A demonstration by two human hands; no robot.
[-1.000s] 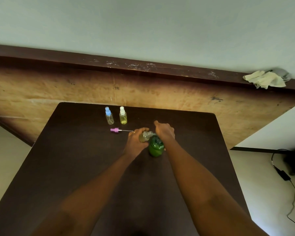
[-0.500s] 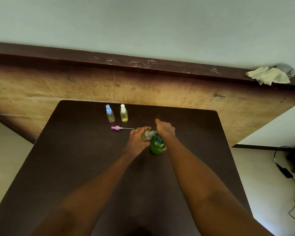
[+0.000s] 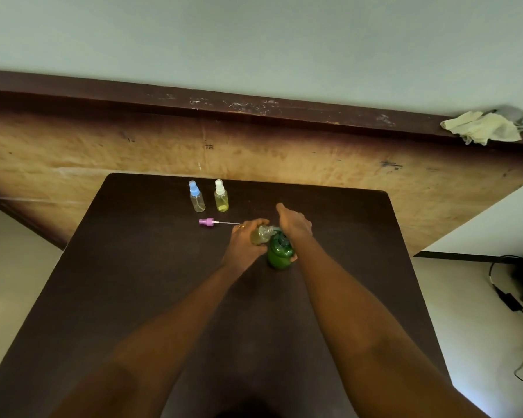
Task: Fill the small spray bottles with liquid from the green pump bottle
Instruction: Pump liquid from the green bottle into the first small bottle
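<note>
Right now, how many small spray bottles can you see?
3: the blue-capped bottle and white-capped bottle stand side by side at the far end; the uncapped bottle is gripped in the left hand.

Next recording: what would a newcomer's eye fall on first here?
The two hands meeting on the dark table: the left hand grips an uncapped small bottle tilted toward the green pump bottle, whose pump the right hand covers. Behind them stand a blue-capped spray bottle and a white-capped spray bottle, with a pink spray head lying nearer the left hand.
</note>
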